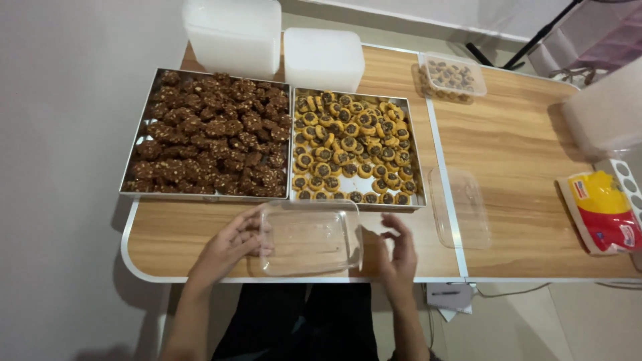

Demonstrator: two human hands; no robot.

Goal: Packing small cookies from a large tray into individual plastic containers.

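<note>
The scene is seen through a single head-worn camera, so no part is shared with a second view. The view is taken from above the near edge of the counter [521,154] and is aimed steeply downward and forward, away from the wearer. The near edge is met low in the frame, with the wearer's lap and the floor seen beneath it. The far edge and a strip of wall are reached at the top. The left hand [231,242] and right hand [399,257] are caught close to the lens at lower centre. The counter's right end is cut off by the frame.
</note>
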